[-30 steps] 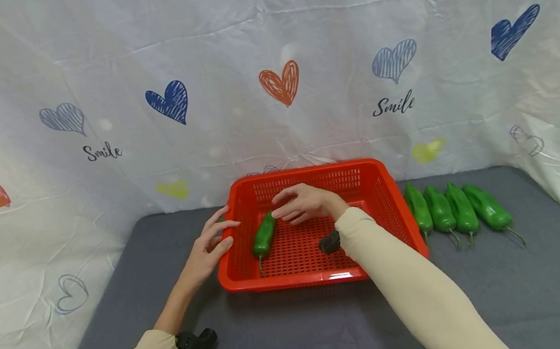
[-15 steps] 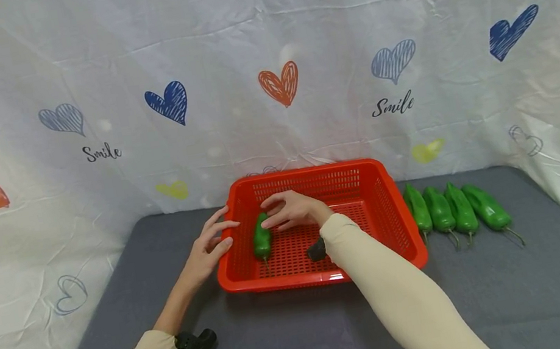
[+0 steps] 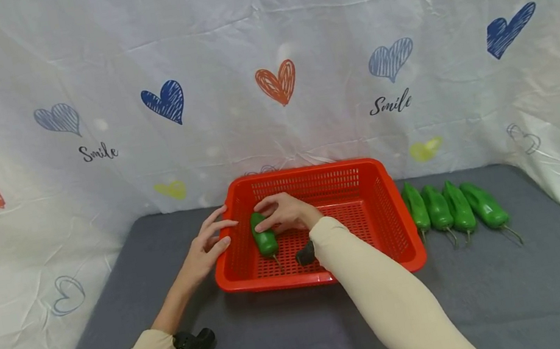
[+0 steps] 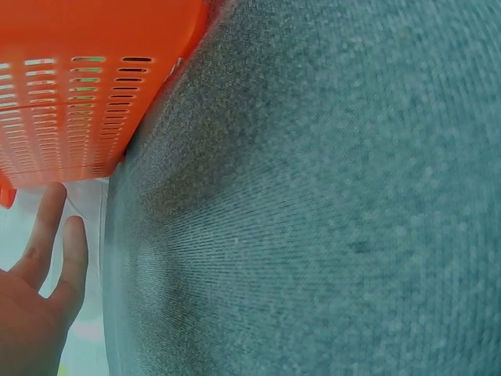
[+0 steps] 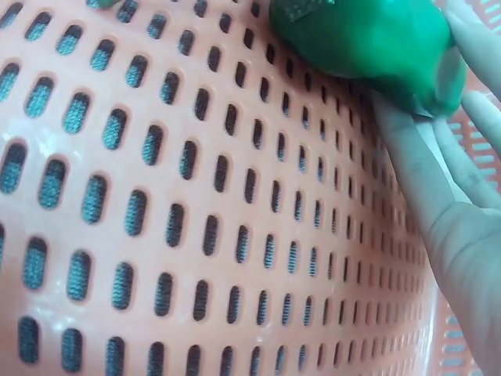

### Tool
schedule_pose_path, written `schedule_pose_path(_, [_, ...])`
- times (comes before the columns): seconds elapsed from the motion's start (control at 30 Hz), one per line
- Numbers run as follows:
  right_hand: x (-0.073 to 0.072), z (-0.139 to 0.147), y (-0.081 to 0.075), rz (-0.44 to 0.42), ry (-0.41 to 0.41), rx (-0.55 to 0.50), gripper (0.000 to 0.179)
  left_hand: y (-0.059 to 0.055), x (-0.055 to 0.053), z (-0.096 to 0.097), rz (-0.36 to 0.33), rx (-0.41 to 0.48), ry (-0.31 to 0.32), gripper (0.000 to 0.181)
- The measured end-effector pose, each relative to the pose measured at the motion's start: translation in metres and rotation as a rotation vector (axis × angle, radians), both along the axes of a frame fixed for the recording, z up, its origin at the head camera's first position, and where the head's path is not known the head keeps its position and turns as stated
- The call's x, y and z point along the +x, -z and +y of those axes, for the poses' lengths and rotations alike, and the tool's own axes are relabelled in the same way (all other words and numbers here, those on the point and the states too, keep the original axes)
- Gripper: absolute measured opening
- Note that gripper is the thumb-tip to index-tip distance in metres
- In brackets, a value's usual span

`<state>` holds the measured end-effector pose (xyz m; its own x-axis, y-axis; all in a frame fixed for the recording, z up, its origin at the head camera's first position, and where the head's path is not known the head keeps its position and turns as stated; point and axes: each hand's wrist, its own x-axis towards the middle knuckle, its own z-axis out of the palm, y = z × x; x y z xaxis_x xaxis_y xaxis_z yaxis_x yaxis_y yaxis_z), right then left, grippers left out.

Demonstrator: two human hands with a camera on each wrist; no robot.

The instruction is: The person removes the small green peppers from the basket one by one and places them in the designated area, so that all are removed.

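Note:
My right hand (image 3: 286, 210) reaches into the red plastic basket (image 3: 351, 218) and holds a green pepper (image 3: 267, 243) near its left wall. The pepper's stem points toward the front. Seen from the right wrist, thumb and fingers lie on both sides of the glossy pepper (image 5: 368, 39), low over the slotted basket floor. My left hand (image 3: 206, 251) rests at the basket's left rim, fingers spread and fairly straight. In the left wrist view, two extended fingers of that hand (image 4: 35, 305) show beside the basket's outer wall (image 4: 70, 117).
Several more green peppers (image 3: 450, 211) lie side by side on the grey cloth (image 3: 296, 338), just right of the basket, stems toward the front. Behind the table hangs a white curtain (image 3: 212, 37) printed with hearts. A dark wrist camera (image 3: 195, 341) sits on the left wrist.
My right hand has moved left and its fingers have come round the pepper. The pepper has turned, its stem end swinging to the right. The left hand stays at the rim.

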<state>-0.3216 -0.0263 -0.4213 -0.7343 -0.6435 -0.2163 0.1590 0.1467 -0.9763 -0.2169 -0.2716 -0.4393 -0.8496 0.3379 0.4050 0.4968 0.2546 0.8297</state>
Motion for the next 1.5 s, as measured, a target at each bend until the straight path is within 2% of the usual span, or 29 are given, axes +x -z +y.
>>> schedule_pose_path(0.23, [-0.004,0.005,-0.002,-0.028,-0.026,0.015,0.055,0.0,0.0,0.001,-0.002,-0.005,-0.004,0.032])
schedule_pose_path(0.47, [-0.007,0.016,-0.004,-0.069,-0.04,0.008,0.051,0.002,-0.001,0.003,-0.007,0.004,0.008,0.033])
schedule_pose_path(0.77, [-0.012,0.029,-0.016,-0.092,-0.032,-0.065,0.051,0.001,0.0,0.004,-0.03,0.014,0.002,0.033])
schedule_pose_path(1.07, [-0.011,0.036,-0.04,-0.074,0.021,-0.131,0.05,0.0,0.001,0.003,-0.036,0.016,-0.007,0.033])
schedule_pose_path(1.5, [0.001,0.041,-0.082,-0.081,0.117,-0.202,0.051,0.0,0.0,0.0,-0.026,0.017,-0.002,0.034])
